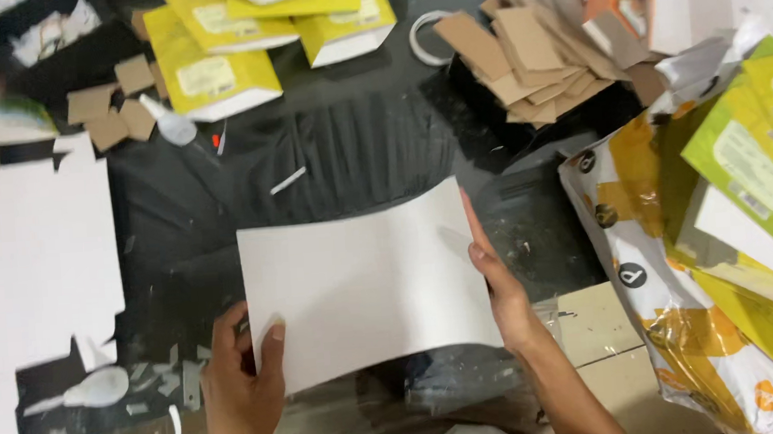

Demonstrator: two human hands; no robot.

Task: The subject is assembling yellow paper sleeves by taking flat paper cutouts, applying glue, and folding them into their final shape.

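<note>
Here, a person holds a white sheet of card or stiff paper over a dark, cluttered work surface, seen from above. The left hand grips the sheet's lower left corner, thumb on top and fingers curled beneath; the right hand steadies the right edge with fingers stretched flat along it, the thumb hidden behind the sheet, so how firmly that side is pinched cannot be told. The sheet bows slightly between the hands, and the likeliest slip is a crease or a bent corner if the left thumb presses harder while the right edge is only lightly propped; the sheet could also slide down toward the scraps of white paper lying just below it. A small glue bottle lies on its side near the cardboard squares at upper left, and any leak there could smear the surface the sheet hangs over. As for holders, a patterned plastic bag at right is packed with green and yellow flat packets, some spilling past its mouth. More yellow packets lie stacked at the top, beside a heap of brown cardboard pieces and a roll of tape. Large white sheets cover the left side.
</note>
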